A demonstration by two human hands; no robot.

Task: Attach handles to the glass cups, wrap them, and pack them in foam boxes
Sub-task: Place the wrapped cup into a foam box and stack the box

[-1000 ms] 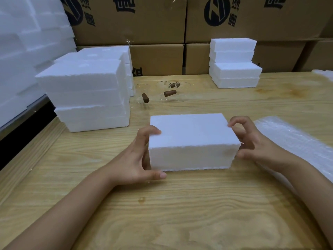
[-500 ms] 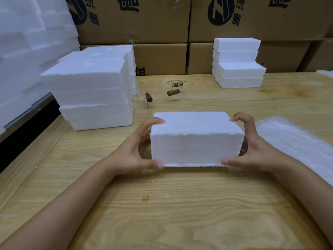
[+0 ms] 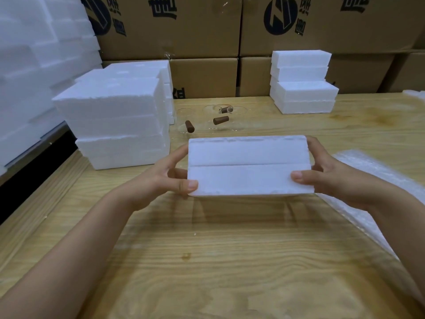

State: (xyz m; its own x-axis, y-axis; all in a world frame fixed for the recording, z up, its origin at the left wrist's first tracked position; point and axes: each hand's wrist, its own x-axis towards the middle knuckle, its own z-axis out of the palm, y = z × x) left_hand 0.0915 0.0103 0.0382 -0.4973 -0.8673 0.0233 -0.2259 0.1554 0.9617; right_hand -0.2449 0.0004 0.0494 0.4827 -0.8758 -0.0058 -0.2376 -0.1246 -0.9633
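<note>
1. Your left hand [image 3: 161, 178] grips the left end of the foam box [image 3: 249, 165]; thumb on the near face, fingers curled behind.
2. Your right hand [image 3: 331, 178] grips the right end the same way; thumb on the near face.
3. Box is between both hands, held clear of the wooden table [image 3: 230, 261]; shadow under it; a seam runs across the face turned to you.
4. Behind the box: clear glass cups [image 3: 210, 109] on the table, brown handles [image 3: 220, 120] among them; hard to tell which are fitted.
5. Tall foam stack [image 3: 115, 120] at left; smaller foam stack [image 3: 301, 81] at back right; bubble wrap [image 3: 379, 176] just right of your right hand; cardboard cartons [image 3: 195, 31] along the back.
</note>
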